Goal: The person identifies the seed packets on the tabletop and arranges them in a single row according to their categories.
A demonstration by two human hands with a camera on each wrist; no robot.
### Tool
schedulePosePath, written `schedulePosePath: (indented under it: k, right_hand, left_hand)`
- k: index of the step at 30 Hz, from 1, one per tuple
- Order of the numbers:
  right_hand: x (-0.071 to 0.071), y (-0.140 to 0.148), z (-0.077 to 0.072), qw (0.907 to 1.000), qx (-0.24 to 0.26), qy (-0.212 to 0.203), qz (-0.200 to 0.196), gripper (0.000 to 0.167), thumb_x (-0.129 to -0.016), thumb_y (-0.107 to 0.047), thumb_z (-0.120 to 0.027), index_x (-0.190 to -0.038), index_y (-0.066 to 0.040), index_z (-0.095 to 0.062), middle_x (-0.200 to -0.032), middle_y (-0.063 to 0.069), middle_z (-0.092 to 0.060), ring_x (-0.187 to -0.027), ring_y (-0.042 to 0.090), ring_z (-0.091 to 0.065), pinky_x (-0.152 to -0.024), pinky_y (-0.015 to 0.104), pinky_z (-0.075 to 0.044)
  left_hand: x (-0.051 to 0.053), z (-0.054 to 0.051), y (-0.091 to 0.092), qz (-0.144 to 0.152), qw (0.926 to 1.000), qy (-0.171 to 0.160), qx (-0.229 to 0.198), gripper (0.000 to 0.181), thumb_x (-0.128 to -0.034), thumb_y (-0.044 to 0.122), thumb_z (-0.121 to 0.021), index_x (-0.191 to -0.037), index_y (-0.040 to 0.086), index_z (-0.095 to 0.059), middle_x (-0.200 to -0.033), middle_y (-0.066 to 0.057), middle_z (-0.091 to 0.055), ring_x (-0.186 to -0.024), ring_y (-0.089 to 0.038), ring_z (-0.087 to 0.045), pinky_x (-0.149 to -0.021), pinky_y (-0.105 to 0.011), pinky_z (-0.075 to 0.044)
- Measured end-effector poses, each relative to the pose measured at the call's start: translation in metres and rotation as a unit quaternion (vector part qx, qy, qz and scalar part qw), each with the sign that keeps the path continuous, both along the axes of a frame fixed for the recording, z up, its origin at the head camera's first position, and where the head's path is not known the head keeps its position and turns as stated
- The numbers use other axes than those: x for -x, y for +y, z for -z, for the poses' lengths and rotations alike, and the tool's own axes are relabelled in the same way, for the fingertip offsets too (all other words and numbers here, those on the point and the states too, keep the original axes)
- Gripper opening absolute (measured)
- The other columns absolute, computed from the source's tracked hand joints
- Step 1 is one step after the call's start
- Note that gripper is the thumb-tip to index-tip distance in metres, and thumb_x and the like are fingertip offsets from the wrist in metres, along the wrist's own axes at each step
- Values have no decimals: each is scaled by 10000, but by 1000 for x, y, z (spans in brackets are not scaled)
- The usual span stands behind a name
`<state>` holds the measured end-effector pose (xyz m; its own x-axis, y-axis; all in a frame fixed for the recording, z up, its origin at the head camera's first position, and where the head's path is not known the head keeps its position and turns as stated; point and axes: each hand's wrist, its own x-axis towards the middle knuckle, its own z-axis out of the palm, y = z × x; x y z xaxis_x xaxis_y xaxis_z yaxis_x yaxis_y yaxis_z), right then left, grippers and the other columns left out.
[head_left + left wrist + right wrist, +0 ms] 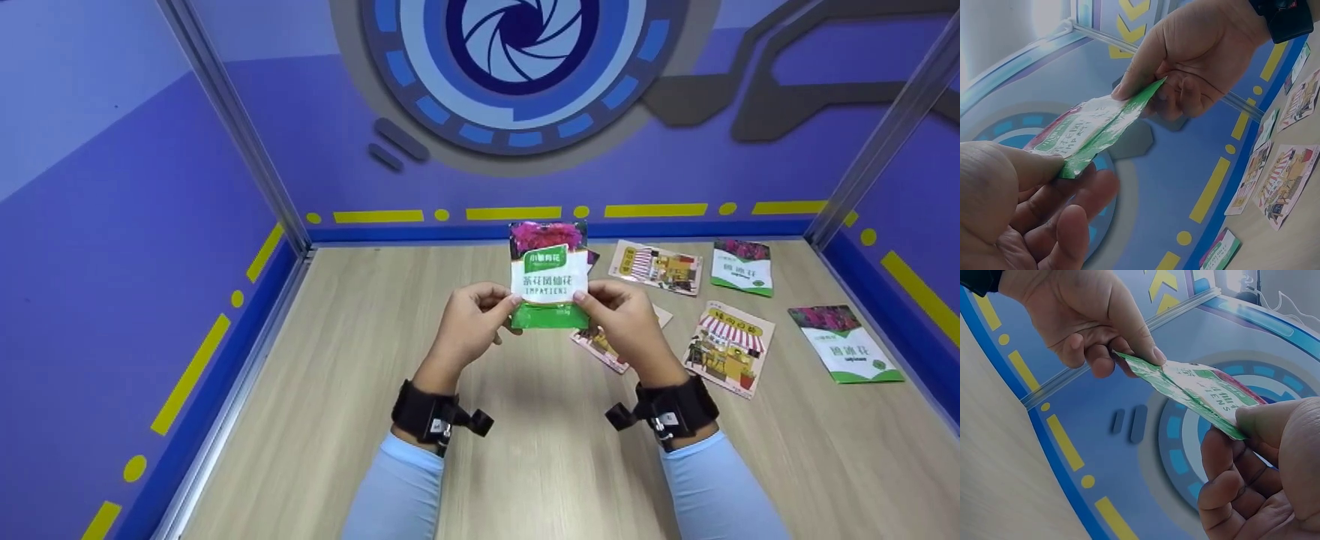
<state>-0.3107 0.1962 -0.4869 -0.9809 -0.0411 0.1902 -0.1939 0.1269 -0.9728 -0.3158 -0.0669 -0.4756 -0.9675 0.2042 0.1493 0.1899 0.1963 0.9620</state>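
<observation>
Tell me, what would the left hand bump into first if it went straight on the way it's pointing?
Beyond the flower packet it pinches, the left hand would probably meet the back wall first, perhaps near the printed circle; depth is hard to judge.

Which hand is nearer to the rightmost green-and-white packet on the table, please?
Right. In the head view, the right hand is left of the rightmost packet, a striped-awning packet between them; the left hand is farther left, beyond the held packet.
</observation>
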Motion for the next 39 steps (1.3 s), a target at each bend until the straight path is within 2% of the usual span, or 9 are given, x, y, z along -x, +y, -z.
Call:
schedulePosePath:
  k: [7, 15, 22, 30, 35, 39]
  right_hand:
    - [-2, -1, -2, 9997, 200, 131, -71, 214, -1068, -99, -729, -1151, 93, -775, -854, 32, -724, -655, 120, -592, -559, 217, -521]
    - [-6, -1, -7, 9997, 183, 166, -64, 210, -1066, -103, -731, -1140, 88, -777, -849, 32, -741, -641, 126, -605, -552, 250, -544]
    - [-9, -1, -11, 9998, 74, 159, -58, 225, -1072, -134, -728, -1153, 69, -778, -853, 33, -750, -641, 126, -610, -554, 227, -544]
    - [-6, 2, -6, 9997, 57, 173, -147, 226, -1074, -146, -731, -1158, 59, -775, -854, 45, -728, -648, 121, -608, -554, 217, -537]
    - [-2, 2, -2, 9992, 141, 245, -295, 212, -1072, -111, -722, -1157, 76, -775, -840, 25, -753, -635, 113, -634, -544, 234, -551]
    - [1, 3, 1, 9990, 135, 221, -365, 213, -1069, -114, -729, -1152, 77, -772, -836, 12, -754, -632, 113, -642, -540, 228, -554]
  left_hand:
    - [-2, -2, -1, 81, 9999, -19, -66, 177, -1079, 252, -740, -1084, 89, -809, -938, -75, -835, -722, -191, -806, -532, -216, -545]
    - [-7, -8, -1, 103, 9999, 2, -49, 170, -1074, 250, -745, -1072, 93, -810, -913, -72, -824, -719, -189, -802, -539, -226, -552]
    - [-10, -11, -1, 107, 9998, 144, -31, 174, -1079, 255, -739, -1068, 94, -803, -918, -69, -821, -775, -345, -817, -536, -216, -554]
    - [-11, -11, 1, 25, 9999, 90, -134, 177, -1082, 233, -732, -1123, 71, -791, -957, -83, -824, -712, -162, -791, -525, -213, -556]
    - [-10, -10, 4, -25, 9997, -1, -243, 212, -1082, 196, -729, -1224, 42, -767, -1005, -84, -828, -711, -152, -785, -516, -209, -550]
    - [-6, -8, 5, -95, 9997, -28, -240, 206, -1080, 174, -729, -1230, 39, -767, -993, -82, -828, -704, -160, -777, -510, -208, -541]
